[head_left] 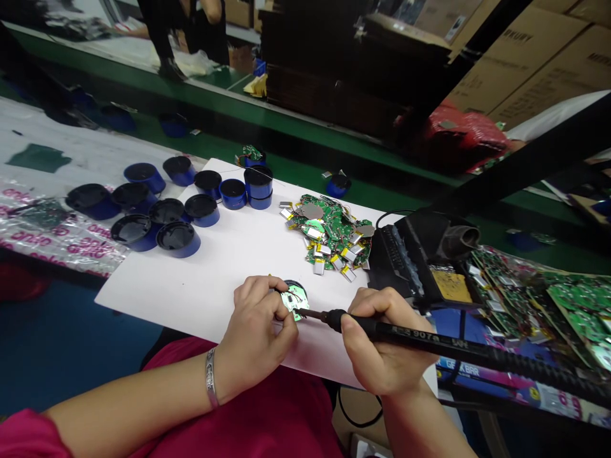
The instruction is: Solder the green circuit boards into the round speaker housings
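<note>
My right hand (pixel 389 340) is closed around the grip of a black soldering iron (pixel 363 324). The iron's tip reaches a small green circuit board (pixel 292 298) with thin wires and a dark round part behind it. With its fingers curled, my left hand (pixel 261 321) holds the board at its left edge; the fingertips partly cover it. Just beyond, a pile of green circuit boards (pixel 334 219) with small silver and yellow batteries (pixel 337 262) lies on the white sheet (pixel 229 267).
Several blue and black round housings (pixel 178 238) stand at the left and back. To the right is a black soldering-iron stand (pixel 405 254) with a yellow sponge (pixel 450 286). More green boards (pixel 580 305) lie farther right. Another person (pixel 186 25) is across the bench.
</note>
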Tool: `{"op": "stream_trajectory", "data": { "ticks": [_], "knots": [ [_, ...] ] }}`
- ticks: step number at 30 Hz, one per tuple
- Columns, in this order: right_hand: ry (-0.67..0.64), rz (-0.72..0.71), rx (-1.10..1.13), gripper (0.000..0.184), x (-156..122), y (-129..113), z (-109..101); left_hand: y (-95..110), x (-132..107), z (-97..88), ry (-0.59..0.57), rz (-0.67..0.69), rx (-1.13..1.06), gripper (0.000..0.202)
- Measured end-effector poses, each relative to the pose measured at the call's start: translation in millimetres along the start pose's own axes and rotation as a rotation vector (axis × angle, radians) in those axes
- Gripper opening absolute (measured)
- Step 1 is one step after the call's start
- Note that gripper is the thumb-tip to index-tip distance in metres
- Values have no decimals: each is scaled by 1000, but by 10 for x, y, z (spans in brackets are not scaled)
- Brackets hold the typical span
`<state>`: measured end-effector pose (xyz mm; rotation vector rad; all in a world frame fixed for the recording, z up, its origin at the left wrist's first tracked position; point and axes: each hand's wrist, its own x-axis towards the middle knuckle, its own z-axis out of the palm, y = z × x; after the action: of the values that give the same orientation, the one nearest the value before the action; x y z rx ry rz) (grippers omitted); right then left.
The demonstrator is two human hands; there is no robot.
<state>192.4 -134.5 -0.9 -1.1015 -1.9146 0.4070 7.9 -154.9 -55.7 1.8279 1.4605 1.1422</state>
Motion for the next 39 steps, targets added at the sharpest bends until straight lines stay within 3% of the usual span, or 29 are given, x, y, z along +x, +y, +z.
{"op": "stream_trajectory", "data": {
  "ticks": [6, 8, 13, 21, 24, 30, 35, 39],
  "knots": [
    [203, -34, -52, 9, -14, -74, -41, 15, -1, -5, 5, 4, 6, 19],
    [224, -62, -148, 20, -14, -86, -35, 13, -1, -4, 7, 6, 2, 19],
    [135, -150, -90, 51, -97, 33, 123, 1, 13, 1, 10, -6, -1, 19],
    [2, -333, -160, 50, -342, 281, 351, 16, 42, -20, -17, 13, 44, 19],
    [41, -366, -163, 51, -379, 310, 372, 42, 101, -93, -89, 38, 108, 17],
    [83, -376, -155, 49, -357, 294, 393, 109, 324, -298, -350, 182, 243, 14],
    [135, -417, -167, 50, -326, 302, 402, 128, 465, -281, -436, 300, 437, 6],
    [220, -368, -206, 51, -364, 370, 417, 193, 614, -298, -524, 355, 496, 11]
  ]
}}
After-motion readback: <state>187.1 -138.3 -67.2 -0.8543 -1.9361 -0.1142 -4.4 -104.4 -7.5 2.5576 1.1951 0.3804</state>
